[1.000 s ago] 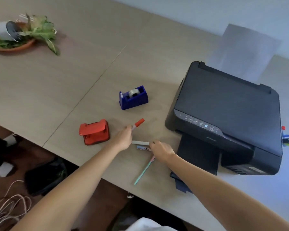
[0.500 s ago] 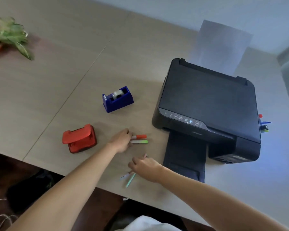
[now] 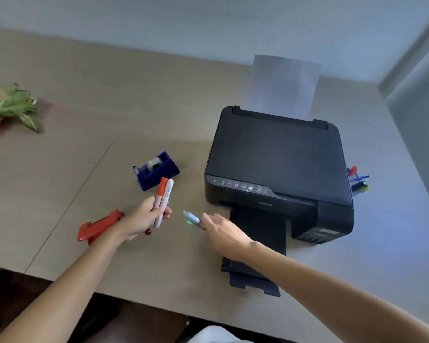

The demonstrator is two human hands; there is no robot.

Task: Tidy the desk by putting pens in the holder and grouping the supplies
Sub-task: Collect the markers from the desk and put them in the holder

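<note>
The left hand [image 3: 144,219] grips two pens [image 3: 163,199] upright above open desk [image 3: 60,184], near the tape dispenser [image 3: 156,170]. The right hand [image 3: 223,233] pinches blurred pens [image 3: 191,218] beside the printer [image 3: 278,167]'s tray edge.

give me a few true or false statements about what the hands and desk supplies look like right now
1. The left hand holds two pens, one with an orange cap and one with a white cap. True.
2. The tape dispenser is red. False: it is blue; the red thing is the hole punch.
3. The right hand holds pens pointing toward the left hand. True, though blur hides how many.
4. The printer stands left of the tape dispenser. False: it stands to its right.
5. The plant sits at the far left of the desk. True.
</note>
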